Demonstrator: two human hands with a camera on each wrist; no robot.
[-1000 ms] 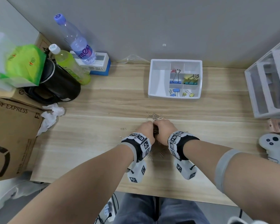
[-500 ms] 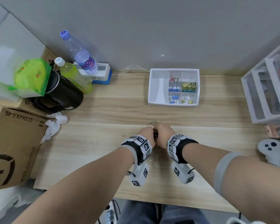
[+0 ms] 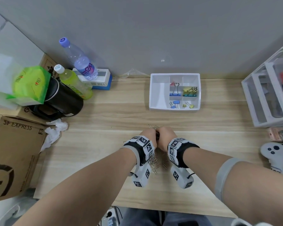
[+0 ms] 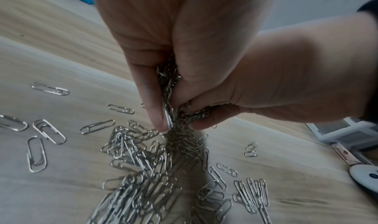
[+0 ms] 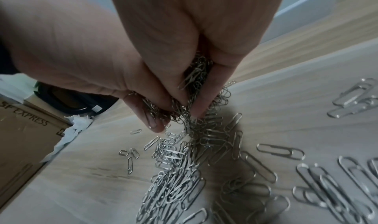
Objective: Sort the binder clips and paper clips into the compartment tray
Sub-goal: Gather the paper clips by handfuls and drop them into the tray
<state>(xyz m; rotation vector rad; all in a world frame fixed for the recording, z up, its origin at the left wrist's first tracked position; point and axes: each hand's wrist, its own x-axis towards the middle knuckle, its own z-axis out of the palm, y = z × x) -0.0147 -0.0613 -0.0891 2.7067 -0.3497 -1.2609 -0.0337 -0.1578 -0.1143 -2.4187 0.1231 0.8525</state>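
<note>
My left hand (image 3: 149, 133) and right hand (image 3: 166, 135) are pressed together at the middle of the wooden table, fingers curled down. Together they grip a bunch of silver paper clips (image 4: 169, 88), which the right wrist view also shows as held clips (image 5: 196, 75). Below them many loose paper clips (image 4: 143, 171) lie in a pile and scattered around it. The white compartment tray (image 3: 155, 88) stands beyond the hands near the wall. Its large left compartment is bare. The small right compartments hold a blue binder clip (image 3: 175, 93), yellow and teal binder clips (image 3: 189, 92) and small binder clips (image 3: 175, 103).
At the left are a cardboard box (image 3: 15, 152), crumpled tissue (image 3: 54, 132), a black kettle (image 3: 59, 101) and two bottles (image 3: 78, 59). A white drawer unit (image 3: 268, 95) stands at the right, with a white controller (image 3: 274, 152) in front of it.
Both hands stay pressed together on the clips. More loose clips now show below the wrists, and the head view has shifted a little.
</note>
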